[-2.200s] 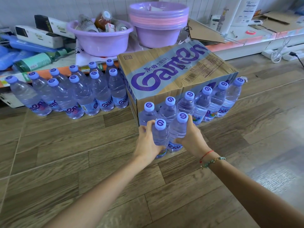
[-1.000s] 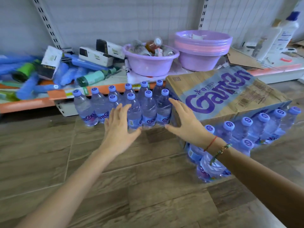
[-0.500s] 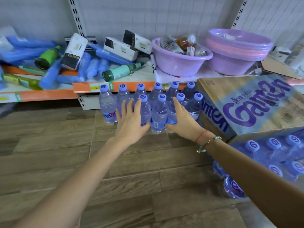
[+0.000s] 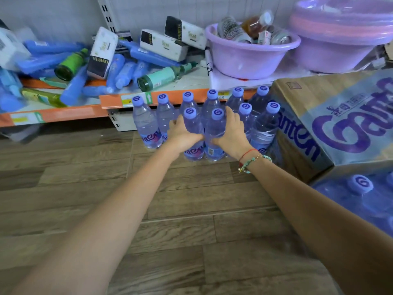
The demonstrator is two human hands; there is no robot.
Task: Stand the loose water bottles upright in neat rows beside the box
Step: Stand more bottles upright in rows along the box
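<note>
My hands (image 4: 209, 135) grip two front bottles (image 4: 203, 133), upright rows nearly done beside the box (image 4: 331, 116).

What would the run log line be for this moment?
phase: aligning rows | left hand: on front bottle | right hand: on neighbouring bottle | box: to the right

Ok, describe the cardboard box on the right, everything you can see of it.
The cardboard box is brown corrugated card with a grey-blue band printed with big purple "Ganten" lettering on its top and side. It sits closed and skewed on the wooden floor by the shelf. Upright water bottles stand against its left side; more bottles crowd its near side.
</note>
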